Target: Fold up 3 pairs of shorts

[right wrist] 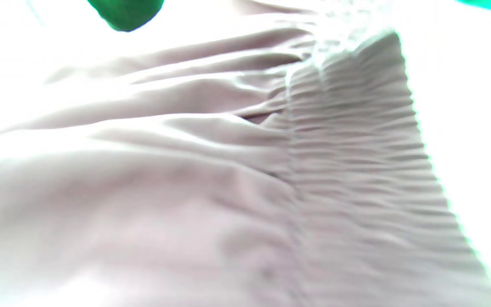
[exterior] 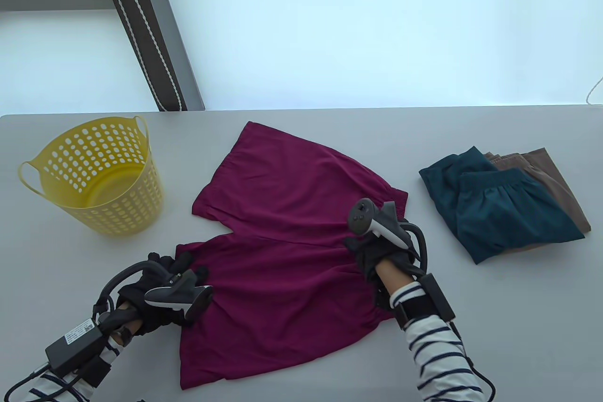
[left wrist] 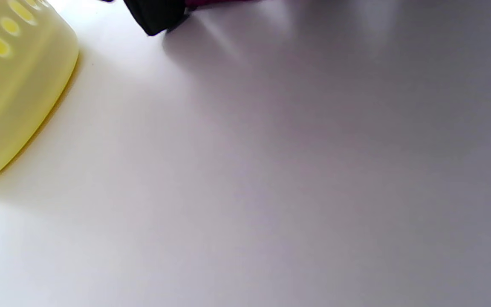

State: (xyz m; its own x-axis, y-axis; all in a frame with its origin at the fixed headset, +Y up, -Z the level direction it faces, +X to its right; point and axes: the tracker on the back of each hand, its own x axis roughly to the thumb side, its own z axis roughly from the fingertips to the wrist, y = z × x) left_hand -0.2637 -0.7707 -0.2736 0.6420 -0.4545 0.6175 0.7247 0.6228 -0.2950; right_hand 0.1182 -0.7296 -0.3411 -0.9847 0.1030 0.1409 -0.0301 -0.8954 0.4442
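The maroon shorts (exterior: pixel 282 251) lie spread flat at the middle of the grey tabletop (exterior: pixel 494 307), legs toward nine o'clock, waistband toward three. The left hand (exterior: pixel 160 291) rests on the hem of the near leg at about eight o'clock of the cloth; its fingers (exterior: pixel 181 263) look loosely stretched onto the hem, though whether they pinch it I cannot tell. The right hand (exterior: pixel 381 253) sits on the waistband at three o'clock, fingers hidden under the tracker, so their state is unclear.

To fold well, both hands should probably lift the near edge together and carry it toward twelve o'clock onto the far leg, hems and waistband matched, then smooth out the creases.

At three o'clock lie folded teal shorts (exterior: pixel 499 209) on top of brown shorts (exterior: pixel 560 185). A yellow basket (exterior: pixel 94 180) stands at nine o'clock. Beyond the far edge is a bright window with a dark beaded blind strip (exterior: pixel 141 29).
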